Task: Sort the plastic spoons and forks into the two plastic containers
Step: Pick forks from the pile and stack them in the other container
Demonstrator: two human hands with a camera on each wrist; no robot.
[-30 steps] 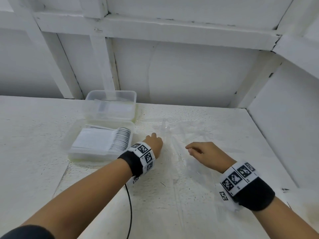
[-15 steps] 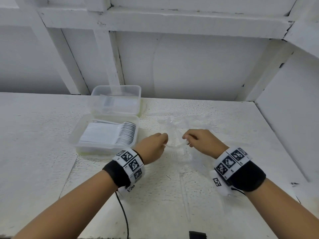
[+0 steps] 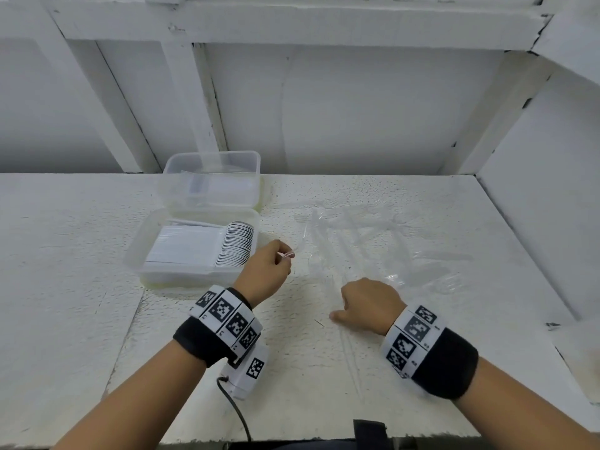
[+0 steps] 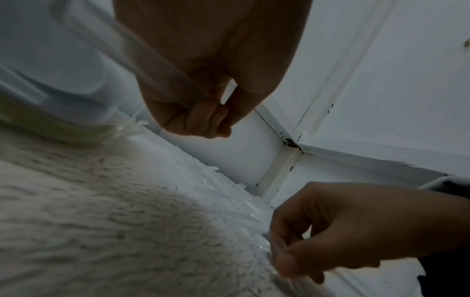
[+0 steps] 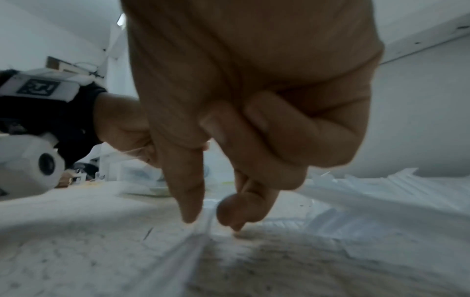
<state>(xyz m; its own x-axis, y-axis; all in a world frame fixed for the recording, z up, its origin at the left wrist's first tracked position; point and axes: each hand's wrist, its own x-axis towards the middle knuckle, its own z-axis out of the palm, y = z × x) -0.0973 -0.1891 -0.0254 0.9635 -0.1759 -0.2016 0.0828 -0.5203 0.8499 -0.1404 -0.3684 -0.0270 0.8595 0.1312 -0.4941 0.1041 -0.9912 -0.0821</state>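
My left hand (image 3: 285,256) pinches a clear plastic utensil (image 3: 300,246) just right of the near container (image 3: 139,251); the left wrist view shows its handle (image 4: 142,56) running through my curled fingers. I cannot tell whether it is a fork or a spoon. A dense stack of spoons (image 3: 233,245) fills the near container, and the far container (image 3: 211,157) behind it holds more clear cutlery. My right hand (image 3: 344,315) is down on the table, with thumb and forefinger (image 5: 206,220) pinching the handle of another clear utensil (image 5: 195,245). Loose clear cutlery (image 3: 373,235) lies beyond both hands.
The white table (image 3: 65,287) runs to a back wall, with a side wall (image 3: 535,190) close on the right. A black cable (image 3: 233,407) hangs from my left wrist across the front edge. A small black object (image 3: 370,430) sits at that edge.
My left hand has drawn left toward the near container with the utensil in it. My right hand has pulled back toward me and dropped onto the table.
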